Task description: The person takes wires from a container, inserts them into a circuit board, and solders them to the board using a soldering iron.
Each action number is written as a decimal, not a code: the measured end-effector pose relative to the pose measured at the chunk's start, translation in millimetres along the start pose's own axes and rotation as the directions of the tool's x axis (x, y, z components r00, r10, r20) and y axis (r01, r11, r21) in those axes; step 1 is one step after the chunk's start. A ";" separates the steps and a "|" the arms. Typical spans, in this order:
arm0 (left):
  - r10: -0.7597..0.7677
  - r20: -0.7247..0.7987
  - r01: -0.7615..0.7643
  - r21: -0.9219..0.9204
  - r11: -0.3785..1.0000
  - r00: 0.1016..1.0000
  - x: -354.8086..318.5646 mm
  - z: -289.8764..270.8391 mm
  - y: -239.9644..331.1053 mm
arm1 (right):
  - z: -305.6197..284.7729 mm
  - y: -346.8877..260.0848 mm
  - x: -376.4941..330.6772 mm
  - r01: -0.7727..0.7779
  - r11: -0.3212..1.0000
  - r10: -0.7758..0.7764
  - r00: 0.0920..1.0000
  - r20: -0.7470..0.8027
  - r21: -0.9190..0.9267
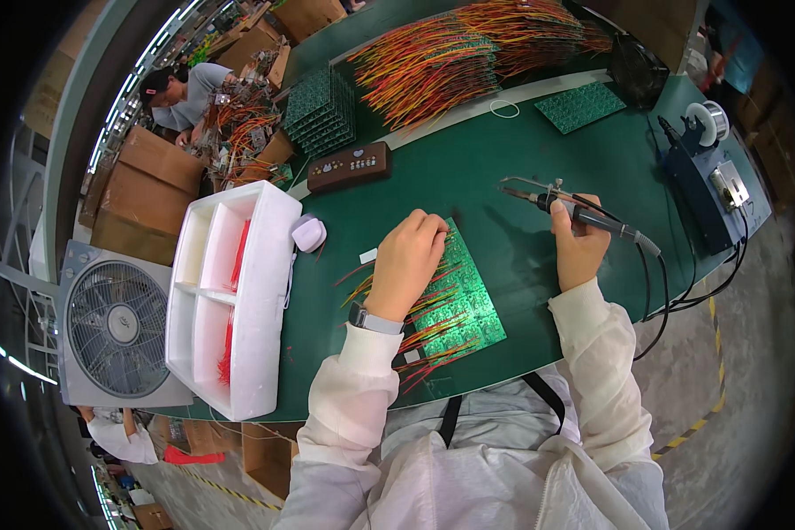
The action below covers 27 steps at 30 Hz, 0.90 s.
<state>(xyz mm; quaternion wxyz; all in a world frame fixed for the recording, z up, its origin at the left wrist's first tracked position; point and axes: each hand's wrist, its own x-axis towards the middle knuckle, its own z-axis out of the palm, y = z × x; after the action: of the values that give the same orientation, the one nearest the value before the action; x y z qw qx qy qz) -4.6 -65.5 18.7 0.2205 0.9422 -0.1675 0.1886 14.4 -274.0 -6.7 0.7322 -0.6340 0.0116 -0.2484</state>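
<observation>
On the green bench, right in front of the person, a green circuit board panel is lying with its long axis running away from the body, far end leaning a bit left. The left hand is easily the nearer one — it's reaching over the left long edge, fingers curling in, tips bunching up at the far corner (can't tell if they're pinching a wire or just resting, the knuckles are hiding it). Red and yellow wires are sticking out past that same edge, some running below the wrist.

The right hand is sitting off to the right, clear of the panel, wrapping around a soldering iron. Here's the relation I'm looking at: from that hand, the panel is lying leftward and closer to the body, while the iron's tip is pointing left and slightly away — so it's aiming past the far end, not at it.
</observation>
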 end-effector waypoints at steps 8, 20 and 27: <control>-0.215 -0.068 0.189 -0.270 0.944 0.974 -5.8 8.8 6.7 | -0.4 -3.4 -3.1 0.008 1.000 -0.008 1.000 0.020 0.018; -0.374 -0.051 0.320 -0.419 0.850 0.926 -2.0 9.0 8.0 | 6.7 -2.1 -16.0 0.141 0.985 -0.111 0.963 0.245 -0.104; -0.385 -0.060 0.321 -0.445 0.836 0.921 -6.7 16.3 6.5 | 6.4 -4.0 -15.5 0.103 0.985 -0.060 0.957 0.284 -0.138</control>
<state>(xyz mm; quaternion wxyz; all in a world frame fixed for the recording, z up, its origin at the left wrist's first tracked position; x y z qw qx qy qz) -8.5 -77.2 4.5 0.4639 0.8690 -0.0111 0.1721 1.6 -262.5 -6.3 0.6653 -0.7165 -0.0992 -0.1850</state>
